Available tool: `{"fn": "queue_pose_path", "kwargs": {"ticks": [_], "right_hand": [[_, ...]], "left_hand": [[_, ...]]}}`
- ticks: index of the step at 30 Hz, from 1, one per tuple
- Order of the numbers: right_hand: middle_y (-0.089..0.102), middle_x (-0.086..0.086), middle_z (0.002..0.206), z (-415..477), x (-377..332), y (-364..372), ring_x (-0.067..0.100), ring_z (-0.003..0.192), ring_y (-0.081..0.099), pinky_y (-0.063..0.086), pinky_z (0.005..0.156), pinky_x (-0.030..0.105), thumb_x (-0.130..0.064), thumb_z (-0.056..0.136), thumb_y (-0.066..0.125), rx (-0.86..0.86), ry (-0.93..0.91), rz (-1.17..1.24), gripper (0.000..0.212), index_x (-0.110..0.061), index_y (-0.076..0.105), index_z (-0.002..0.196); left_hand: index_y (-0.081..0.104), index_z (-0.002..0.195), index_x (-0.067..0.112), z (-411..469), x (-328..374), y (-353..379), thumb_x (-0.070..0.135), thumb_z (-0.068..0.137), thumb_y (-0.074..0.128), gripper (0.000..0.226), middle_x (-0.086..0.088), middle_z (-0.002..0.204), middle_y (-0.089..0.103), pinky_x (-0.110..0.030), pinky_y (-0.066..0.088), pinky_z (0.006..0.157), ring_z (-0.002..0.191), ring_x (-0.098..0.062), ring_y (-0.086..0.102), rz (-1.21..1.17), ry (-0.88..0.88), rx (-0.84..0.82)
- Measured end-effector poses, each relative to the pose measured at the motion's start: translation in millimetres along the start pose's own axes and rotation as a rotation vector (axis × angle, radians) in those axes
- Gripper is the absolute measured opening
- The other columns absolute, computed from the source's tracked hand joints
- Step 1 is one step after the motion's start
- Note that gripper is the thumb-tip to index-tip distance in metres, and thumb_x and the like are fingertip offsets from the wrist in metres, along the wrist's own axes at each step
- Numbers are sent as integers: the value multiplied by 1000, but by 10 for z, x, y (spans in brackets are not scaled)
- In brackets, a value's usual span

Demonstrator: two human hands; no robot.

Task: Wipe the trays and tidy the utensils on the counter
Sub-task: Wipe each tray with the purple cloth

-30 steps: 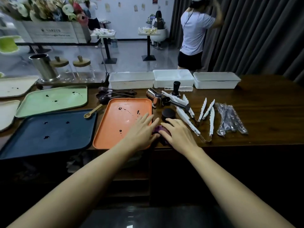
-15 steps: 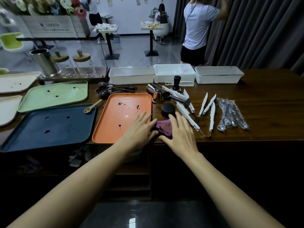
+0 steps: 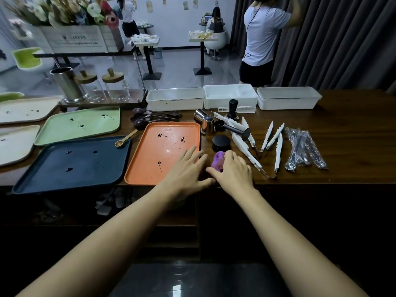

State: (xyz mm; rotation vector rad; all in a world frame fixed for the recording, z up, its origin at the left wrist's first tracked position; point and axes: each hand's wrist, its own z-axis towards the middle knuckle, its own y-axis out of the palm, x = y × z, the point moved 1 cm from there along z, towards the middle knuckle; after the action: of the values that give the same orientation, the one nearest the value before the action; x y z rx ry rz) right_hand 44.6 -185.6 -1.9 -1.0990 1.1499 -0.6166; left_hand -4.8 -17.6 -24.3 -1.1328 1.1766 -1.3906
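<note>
An orange tray [image 3: 150, 168] with dark stains lies in front of me. My left hand [image 3: 186, 170] rests flat on its right front corner, fingers spread. Just right of the tray, my right hand [image 3: 233, 170] curls over a purple cloth [image 3: 218, 160] on the wooden counter [image 3: 342, 146] and grips it. A dark blue tray [image 3: 53, 174], a green tray [image 3: 64, 133] and two cream trays [image 3: 21, 112] lie to the left, all spotted. White tongs [image 3: 276, 144], wrapped spoons [image 3: 304, 146], dark spoons [image 3: 150, 117] and a wooden scoop [image 3: 124, 140] are scattered around.
Three white bins [image 3: 231, 97] line the counter's back edge. Metal jugs [image 3: 205, 123], a black tamper [image 3: 233, 108] and a black lid [image 3: 220, 142] stand behind my right hand. Glass jars [image 3: 113, 86] and a steel cup [image 3: 66, 84] sit back left. A person [image 3: 261, 39] stands beyond the counter.
My right hand has gone from lying flat over the purple cloth to bunching it under curled fingers. My left hand has stayed on the orange tray's corner.
</note>
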Motion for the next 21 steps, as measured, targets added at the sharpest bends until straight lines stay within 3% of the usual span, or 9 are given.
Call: {"fn": "queue_pose_path", "kwargs": {"ticks": [2, 5, 7, 10, 12, 13, 16, 21], "right_hand": [[40, 8, 153, -23, -17, 92, 30, 142, 35, 36, 110, 48, -63, 87, 63, 38, -4, -39, 86, -12, 31, 149], [20, 7, 166, -32, -5, 135, 38, 151, 16, 29, 116, 55, -51, 92, 63, -13, 4, -59, 75, -18, 28, 151], [15, 6, 167, -26, -25, 157, 41, 149, 21, 33, 115, 55, -40, 95, 61, -28, -3, -82, 64, -21, 32, 149], [35, 6, 157, -6, -77, 196, 34, 127, 52, 49, 99, 44, -24, 94, 62, 52, -68, -61, 49, -24, 43, 140], [50, 1, 139, -1, -124, 176, 27, 112, 60, 53, 86, 38, -18, 93, 61, 113, -112, 12, 45, -28, 47, 135], [52, 0, 136, 6, -160, 156, 26, 113, 60, 52, 86, 37, -16, 94, 60, 137, -118, 51, 46, -29, 48, 137], [48, 2, 150, 46, -405, 90, 26, 130, 53, 46, 103, 41, -11, 96, 59, 224, -119, 161, 54, -25, 48, 148], [47, -1, 153, 182, -1338, 238, 23, 134, 51, 44, 105, 39, -15, 95, 62, 273, -318, 242, 56, -27, 48, 149]], "left_hand": [[17, 163, 13, -33, -13, -33, 85, 88, 37, 106, -7, 171, 16, -47, 2, 129, 159, -26, -4, -1, -16, -26], [10, 164, 13, -103, -69, -140, 91, 84, 36, 114, -7, 172, 10, -47, 0, 129, 158, -24, -9, -21, -36, -40], [8, 164, 13, -168, -143, -221, 91, 84, 35, 115, -7, 172, 6, -45, -3, 128, 158, -23, -12, -32, -66, -56], [5, 165, 14, -286, -342, -312, 88, 87, 35, 111, -5, 172, 1, -43, -7, 128, 157, -21, -15, -52, -113, -53], [4, 165, 16, -396, -539, -357, 88, 87, 33, 110, -4, 172, 0, -43, -7, 128, 157, -20, -15, -57, -161, -34], [4, 165, 17, -457, -654, -385, 88, 87, 33, 110, -3, 172, 0, -42, -9, 127, 157, -20, -15, -58, -189, -17], [6, 165, 17, -677, -1051, -467, 88, 87, 32, 109, -3, 172, 3, -40, -10, 126, 157, -19, -13, -58, -271, 44], [11, 165, 17, -1115, -1860, -627, 86, 86, 31, 107, -3, 172, 10, -43, -3, 128, 158, -21, -10, -89, -396, 129]]}}
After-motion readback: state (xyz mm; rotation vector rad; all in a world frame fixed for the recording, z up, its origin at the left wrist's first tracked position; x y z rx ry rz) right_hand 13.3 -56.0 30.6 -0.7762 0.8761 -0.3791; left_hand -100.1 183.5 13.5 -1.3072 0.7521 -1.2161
